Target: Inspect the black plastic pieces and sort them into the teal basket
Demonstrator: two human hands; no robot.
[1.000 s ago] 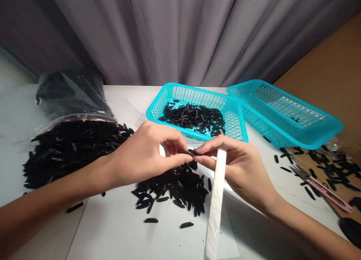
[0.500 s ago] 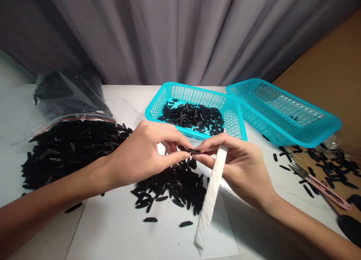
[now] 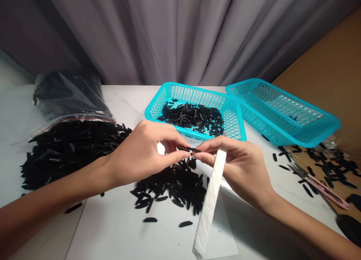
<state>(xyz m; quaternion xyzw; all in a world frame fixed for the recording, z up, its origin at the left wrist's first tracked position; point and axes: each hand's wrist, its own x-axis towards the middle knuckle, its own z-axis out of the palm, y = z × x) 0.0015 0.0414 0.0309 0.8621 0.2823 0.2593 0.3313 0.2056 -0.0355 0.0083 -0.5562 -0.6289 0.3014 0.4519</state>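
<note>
Between thumb and fingertips, my left hand (image 3: 146,151) pinches one end of a small, narrow black piece (image 3: 187,149). My right hand (image 3: 242,162) has its thumb and forefinger at the other end, so both hands meet on it. A long white folded strip (image 3: 208,207), like paper or tape, hangs down from among my right fingers. Below the hands, a loose heap of similar black pieces (image 3: 172,188) lies on a white sheet (image 3: 149,241). Just behind them stands a turquoise basket (image 3: 194,90) holding many more.
A bigger black pile (image 3: 70,151) lies at left, before a clear zip bag (image 3: 70,94) filled with black pieces. At right, a second turquoise basket (image 3: 304,136) rests tilted. Pink-handled scissors (image 3: 324,188) lie among scattered black pieces. A grey curtain (image 3: 169,34) hangs behind.
Both hands stay nearly in place, with the black piece shifting slightly between the fingertips. The lower end of the white strip has swung a little to the left.
</note>
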